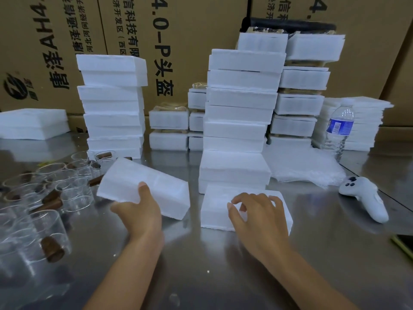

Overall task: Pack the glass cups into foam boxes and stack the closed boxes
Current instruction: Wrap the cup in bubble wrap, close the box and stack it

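Steel desk [201, 276] spreads under both forearms and carries everything. Just beyond the fingers of the right hand [259, 213] rises a tall stack of foam boxes [237, 130], its layers slightly offset. A second stack [111, 104] stands beyond the fingers of the left hand [138, 211]. That left hand grips a foam box half [161, 189] tilted off the desk, thumb on top. The right hand sets bent fingertips on a flat foam piece [214, 211] on the desk; I cannot tell whether it grips. Glass cups [55, 189] crowd the desk left of the left fingers, with none seen in foam yet. Swinging the tilted half leftward could knock cups together. Nudging the uneven tall stack while adding a box could topple it.
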{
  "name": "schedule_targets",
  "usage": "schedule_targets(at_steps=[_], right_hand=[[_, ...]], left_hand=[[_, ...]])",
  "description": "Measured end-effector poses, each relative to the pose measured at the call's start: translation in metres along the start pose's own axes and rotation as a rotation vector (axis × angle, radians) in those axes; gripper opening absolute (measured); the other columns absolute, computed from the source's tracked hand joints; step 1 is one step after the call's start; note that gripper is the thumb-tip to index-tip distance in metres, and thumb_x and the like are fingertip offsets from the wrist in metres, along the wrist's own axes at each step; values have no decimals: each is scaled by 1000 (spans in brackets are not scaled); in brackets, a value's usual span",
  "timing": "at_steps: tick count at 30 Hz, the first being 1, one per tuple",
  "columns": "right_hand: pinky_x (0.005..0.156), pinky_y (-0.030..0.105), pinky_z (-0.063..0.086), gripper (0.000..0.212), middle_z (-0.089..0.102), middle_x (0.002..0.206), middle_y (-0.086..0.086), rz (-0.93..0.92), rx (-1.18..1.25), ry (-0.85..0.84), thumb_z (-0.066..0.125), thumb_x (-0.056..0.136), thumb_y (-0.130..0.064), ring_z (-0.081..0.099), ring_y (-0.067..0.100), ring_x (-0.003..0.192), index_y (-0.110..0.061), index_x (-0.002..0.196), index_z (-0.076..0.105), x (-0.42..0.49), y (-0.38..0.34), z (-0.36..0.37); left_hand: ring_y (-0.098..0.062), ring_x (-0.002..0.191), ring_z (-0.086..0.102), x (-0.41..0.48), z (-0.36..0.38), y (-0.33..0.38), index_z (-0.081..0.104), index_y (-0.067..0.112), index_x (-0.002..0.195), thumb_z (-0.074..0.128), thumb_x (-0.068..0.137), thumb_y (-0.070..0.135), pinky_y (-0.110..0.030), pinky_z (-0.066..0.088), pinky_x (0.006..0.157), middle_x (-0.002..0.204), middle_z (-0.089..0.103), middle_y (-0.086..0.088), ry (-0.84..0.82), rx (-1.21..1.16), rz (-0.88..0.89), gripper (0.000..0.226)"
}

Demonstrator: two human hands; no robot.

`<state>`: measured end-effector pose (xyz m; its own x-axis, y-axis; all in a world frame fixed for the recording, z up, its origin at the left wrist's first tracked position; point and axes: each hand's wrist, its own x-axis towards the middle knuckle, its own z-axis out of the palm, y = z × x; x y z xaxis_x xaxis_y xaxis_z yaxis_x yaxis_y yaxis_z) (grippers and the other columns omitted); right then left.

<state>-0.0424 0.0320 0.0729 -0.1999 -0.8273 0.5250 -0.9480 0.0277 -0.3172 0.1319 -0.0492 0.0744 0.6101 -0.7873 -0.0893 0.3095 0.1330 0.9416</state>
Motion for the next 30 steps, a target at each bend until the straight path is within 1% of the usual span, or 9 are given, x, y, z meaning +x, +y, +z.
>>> schedule_targets(at_steps=[4, 8, 13, 18, 24, 26, 27, 28, 30], right_hand=[[102, 29, 22, 29, 65, 89, -12, 77, -41, 8, 39, 94, -45, 57, 8, 93, -30, 98, 64, 0, 1, 2], [97, 30, 31, 31, 68, 86, -9, 158, -66, 9, 39, 93, -46, 60, 12, 90, -28, 95, 63, -2, 3, 0], [89, 31, 36, 30, 68, 87, -8, 201, -67, 23, 41, 92, -44, 60, 15, 89, -25, 93, 65, -6, 3, -2], [87, 31, 35, 30, 68, 88, -8, 208, -96, 10, 40, 93, -43, 59, 15, 90, -25, 92, 64, -8, 1, -5], [96, 36, 37, 31, 65, 104, -3, 182, 8, 41, 44, 93, -43, 57, 17, 99, -23, 108, 62, -10, -7, -10], [104, 36, 30, 36, 57, 121, -4, 120, 54, 20, 45, 92, -45, 49, 16, 114, -26, 122, 54, -11, -15, -14], [107, 35, 25, 40, 51, 129, -5, 61, 55, -3, 44, 92, -47, 44, 15, 120, -28, 128, 48, -11, -21, -15], [109, 33, 21, 44, 46, 134, -7, -6, 61, -18, 43, 92, -48, 39, 13, 124, -30, 132, 44, -10, -30, -16], [107, 28, 20, 43, 44, 133, -9, -129, 149, -31, 44, 92, -48, 36, 10, 124, -31, 131, 43, -9, -57, -18]], left_hand=[[-28, 113, 53, 5, 1, -5, 22, 8, 137, 68, 86, 30, -44, 45, 100, 131, 48, -11, -27, 74, -130, 72], [-33, 119, 51, 11, -1, -8, 21, 5, 141, 70, 83, 34, -44, 41, 105, 137, 47, -12, -90, 178, -177, 82], [-39, 133, 31, 11, -3, -5, 2, 2, 147, 75, 80, 26, -44, 31, 107, 150, 21, -20, -24, 365, -57, 102], [-33, 138, 15, 15, -4, -14, 11, -1, 144, 71, 81, 25, -38, 18, 111, 153, 10, -17, -24, 487, 44, 91], [-32, 145, -4, 11, -8, -9, -7, -2, 148, 65, 86, 21, -37, 4, 116, 158, -7, -17, -31, 513, 56, 98], [-30, 145, -11, 7, -10, -9, -8, 1, 149, 63, 88, 22, -37, -1, 116, 158, -15, -16, -43, 602, 191, 95], [-30, 145, -12, 4, -10, -9, -4, 2, 149, 61, 89, 21, -37, -2, 116, 157, -14, -17, -58, 649, 317, 90], [-30, 145, -9, 1, -12, -8, 5, 2, 149, 59, 90, 20, -38, -1, 116, 158, -10, -17, -90, 683, 456, 82], [-31, 142, 9, -9, -13, -6, 30, 3, 141, 57, 90, 15, -39, 12, 116, 153, 14, -19, -183, 694, 704, 59]])
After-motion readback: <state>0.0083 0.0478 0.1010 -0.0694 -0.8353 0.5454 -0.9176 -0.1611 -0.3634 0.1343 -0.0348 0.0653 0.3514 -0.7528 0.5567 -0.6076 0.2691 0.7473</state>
